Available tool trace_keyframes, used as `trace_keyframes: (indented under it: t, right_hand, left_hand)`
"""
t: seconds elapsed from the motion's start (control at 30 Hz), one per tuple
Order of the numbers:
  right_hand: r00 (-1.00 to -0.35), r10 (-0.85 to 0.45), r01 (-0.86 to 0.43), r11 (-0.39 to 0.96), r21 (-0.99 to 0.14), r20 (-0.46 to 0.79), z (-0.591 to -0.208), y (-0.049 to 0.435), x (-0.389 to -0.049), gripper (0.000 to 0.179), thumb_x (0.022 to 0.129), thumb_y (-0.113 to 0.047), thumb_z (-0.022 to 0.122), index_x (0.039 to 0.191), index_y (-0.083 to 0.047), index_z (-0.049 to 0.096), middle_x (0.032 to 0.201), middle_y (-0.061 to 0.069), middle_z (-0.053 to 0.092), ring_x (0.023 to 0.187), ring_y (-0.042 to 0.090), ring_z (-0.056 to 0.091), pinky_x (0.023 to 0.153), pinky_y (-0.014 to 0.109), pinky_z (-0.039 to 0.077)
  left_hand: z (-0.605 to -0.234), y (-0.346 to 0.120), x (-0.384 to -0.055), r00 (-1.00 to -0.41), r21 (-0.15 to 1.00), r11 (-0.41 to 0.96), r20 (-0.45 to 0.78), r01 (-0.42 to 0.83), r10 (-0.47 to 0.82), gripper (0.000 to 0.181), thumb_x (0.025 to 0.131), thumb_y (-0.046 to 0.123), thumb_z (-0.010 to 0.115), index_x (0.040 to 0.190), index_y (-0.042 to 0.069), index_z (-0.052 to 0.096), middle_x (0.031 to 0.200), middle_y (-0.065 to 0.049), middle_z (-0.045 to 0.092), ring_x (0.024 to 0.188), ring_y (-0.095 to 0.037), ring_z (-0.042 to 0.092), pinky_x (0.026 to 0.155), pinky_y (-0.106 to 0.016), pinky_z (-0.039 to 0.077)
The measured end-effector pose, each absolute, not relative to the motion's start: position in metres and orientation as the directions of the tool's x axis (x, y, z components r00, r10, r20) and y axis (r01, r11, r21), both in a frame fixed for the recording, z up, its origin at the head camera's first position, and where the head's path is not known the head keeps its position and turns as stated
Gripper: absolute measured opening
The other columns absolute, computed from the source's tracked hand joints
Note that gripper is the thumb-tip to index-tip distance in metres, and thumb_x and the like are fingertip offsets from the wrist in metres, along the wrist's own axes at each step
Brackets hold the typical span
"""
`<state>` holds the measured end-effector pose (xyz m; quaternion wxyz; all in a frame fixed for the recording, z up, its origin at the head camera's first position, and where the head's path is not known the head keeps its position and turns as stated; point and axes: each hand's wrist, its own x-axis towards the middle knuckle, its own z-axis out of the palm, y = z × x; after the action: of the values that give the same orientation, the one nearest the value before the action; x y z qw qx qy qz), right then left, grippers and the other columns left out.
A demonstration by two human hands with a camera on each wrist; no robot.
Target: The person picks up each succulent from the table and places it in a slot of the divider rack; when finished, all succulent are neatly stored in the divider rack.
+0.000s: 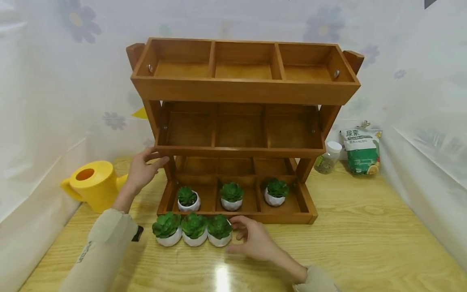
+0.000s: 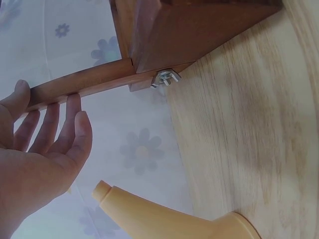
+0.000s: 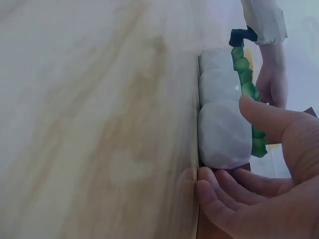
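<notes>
In the head view, my left hand (image 1: 143, 170) is at the left side of a brown wooden three-tier shelf (image 1: 244, 91). The left wrist view shows its thumb and fingers on opposite sides of a wooden upright (image 2: 82, 81). Three potted green succulents in white faceted pots stand in a row before the shelf. My right hand (image 1: 255, 239) is beside the rightmost potted succulent (image 1: 219, 230), thumb and fingers apart. In the right wrist view, its fingertips lie close against the white pot (image 3: 227, 134); firm contact is unclear. More potted succulents (image 1: 231, 196) sit in the bottom tier, one per compartment.
A yellow watering can (image 1: 93, 184) stands left of the shelf, near my left forearm. To the right are a white-lidded clear jar (image 1: 328, 158) and a green and white bag (image 1: 362, 152). A pale wood-grain table (image 1: 368, 239) lies under everything.
</notes>
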<state>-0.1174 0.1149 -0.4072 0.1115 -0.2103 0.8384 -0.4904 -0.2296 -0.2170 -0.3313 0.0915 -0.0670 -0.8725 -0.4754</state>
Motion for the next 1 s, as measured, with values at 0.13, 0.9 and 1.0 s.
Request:
trace_keyframes:
  t: [0.13, 0.9, 1.0]
  right_hand:
    - [-0.888, -0.454, -0.316, 0.482, -0.817, 0.075, -0.407, 0.107, -0.118, 0.069, 0.071, -0.028, 0.086, 0.129, -0.005, 0.055, 0.116, 0.008, 0.063, 0.094, 0.023, 0.062, 0.074, 0.030, 0.051]
    - [-0.897, -0.422, -0.379, 0.584, -0.717, 0.131, -0.406, 0.095, -0.119, 0.058, 0.068, -0.033, 0.086, 0.113, -0.007, 0.060, 0.102, 0.001, 0.064, 0.088, 0.014, 0.058, 0.073, 0.027, 0.048]
    - [-0.897, -0.414, -0.394, 0.589, -0.705, 0.155, -0.405, 0.094, -0.119, 0.058, 0.067, -0.034, 0.087, 0.112, -0.008, 0.063, 0.103, 0.000, 0.065, 0.090, 0.015, 0.059, 0.074, 0.027, 0.049]
  left_hand:
    - [-0.330, -0.215, -0.229, -0.975, 0.818, 0.539, 0.219, 0.200, 0.030, 0.054, 0.097, 0.036, 0.056, 0.140, 0.005, 0.047, 0.135, -0.024, 0.050, 0.108, -0.039, 0.061, 0.080, -0.046, 0.054]
    - [-0.331, -0.215, -0.230, -0.977, 0.811, 0.554, 0.211, 0.188, 0.023, 0.052, 0.097, 0.036, 0.056, 0.139, 0.005, 0.048, 0.135, -0.023, 0.051, 0.107, -0.038, 0.061, 0.074, -0.032, 0.054]
    - [-0.330, -0.215, -0.229, -0.977, 0.810, 0.556, 0.215, 0.188, 0.017, 0.052, 0.097, 0.036, 0.056, 0.138, 0.005, 0.048, 0.135, -0.023, 0.051, 0.108, -0.038, 0.061, 0.076, -0.037, 0.055]
